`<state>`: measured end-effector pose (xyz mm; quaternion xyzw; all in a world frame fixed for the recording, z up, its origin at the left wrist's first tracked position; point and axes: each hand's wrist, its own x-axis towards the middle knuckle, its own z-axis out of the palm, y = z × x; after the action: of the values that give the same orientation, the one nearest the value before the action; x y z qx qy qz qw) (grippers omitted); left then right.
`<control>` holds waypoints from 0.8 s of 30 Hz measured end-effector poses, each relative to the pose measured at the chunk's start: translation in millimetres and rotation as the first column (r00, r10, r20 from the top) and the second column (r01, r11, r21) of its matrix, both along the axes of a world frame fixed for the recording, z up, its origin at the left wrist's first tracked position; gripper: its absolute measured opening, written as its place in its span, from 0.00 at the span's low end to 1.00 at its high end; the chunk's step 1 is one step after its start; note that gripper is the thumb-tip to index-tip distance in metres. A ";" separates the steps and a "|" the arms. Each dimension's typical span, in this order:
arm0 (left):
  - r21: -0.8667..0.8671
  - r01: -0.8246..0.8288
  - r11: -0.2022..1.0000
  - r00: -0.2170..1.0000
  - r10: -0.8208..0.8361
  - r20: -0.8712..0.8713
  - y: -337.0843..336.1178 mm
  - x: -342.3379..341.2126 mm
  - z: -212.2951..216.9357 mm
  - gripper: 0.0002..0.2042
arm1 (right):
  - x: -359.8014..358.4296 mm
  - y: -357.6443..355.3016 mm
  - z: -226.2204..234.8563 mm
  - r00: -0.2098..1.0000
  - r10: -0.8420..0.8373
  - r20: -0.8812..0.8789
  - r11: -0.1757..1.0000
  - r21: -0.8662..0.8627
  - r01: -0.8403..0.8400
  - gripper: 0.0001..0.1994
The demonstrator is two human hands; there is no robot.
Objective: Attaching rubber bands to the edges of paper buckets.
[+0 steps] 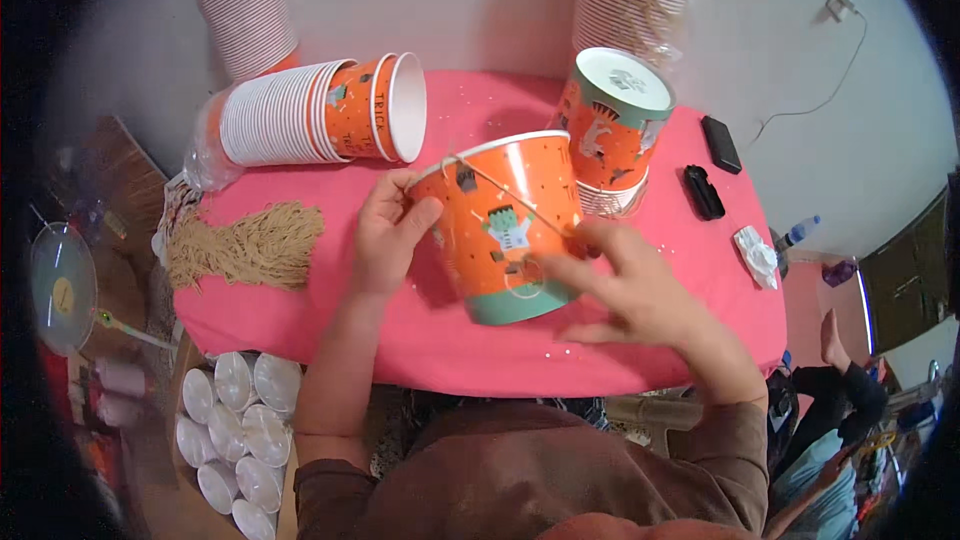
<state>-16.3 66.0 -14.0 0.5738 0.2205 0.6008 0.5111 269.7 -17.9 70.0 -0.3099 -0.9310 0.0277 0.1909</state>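
An orange paper bucket [470, 260] with a green base band and cartoon figures hangs slightly tilted over the pink-covered table. My left hand [388, 240] grips it at the rim's left side, thumb outside and fingers partly hidden behind the wall. A thin tan cord [510, 193] runs from near the left rim diagonally across the bucket's front. It reaches the fingertips of my right hand [640, 285], which hold its end beside the bucket's right wall. The other fingers of that hand are spread and slightly blurred.
A bundle of tan cords [250, 248] lies left on the pink cloth [480, 365]. Behind are a sideways bucket stack [285, 115] and an upside-down bucket stack [605, 130]. Black cases [704, 192] and crumpled tissue [757, 256] lie right. A carton below left holds wrapped white cups [235, 380].
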 end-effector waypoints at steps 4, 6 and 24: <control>-0.168 -0.004 0.986 0.997 0.016 0.071 5.2 21.1 -5.2 0.12 | 5.3 7.0 1.3 0.992 0.002 -0.130 0.994 0.110 0.012 0.35; -0.142 -0.135 0.981 0.990 0.139 0.013 4.9 25.5 -5.1 0.13 | 15.6 21.6 25.3 0.950 -0.107 -0.292 0.978 0.143 0.154 0.23; -0.212 -0.180 0.961 0.968 0.134 -0.212 24.0 9.5 -63.0 0.08 | 145.6 224.2 80.3 0.610 -0.733 -0.300 0.666 -0.499 0.555 0.15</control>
<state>-6.8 90.0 -77.0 0.5475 0.3826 0.5508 0.5004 415.3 206.3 150.3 -0.6413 -0.6525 0.1995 0.3509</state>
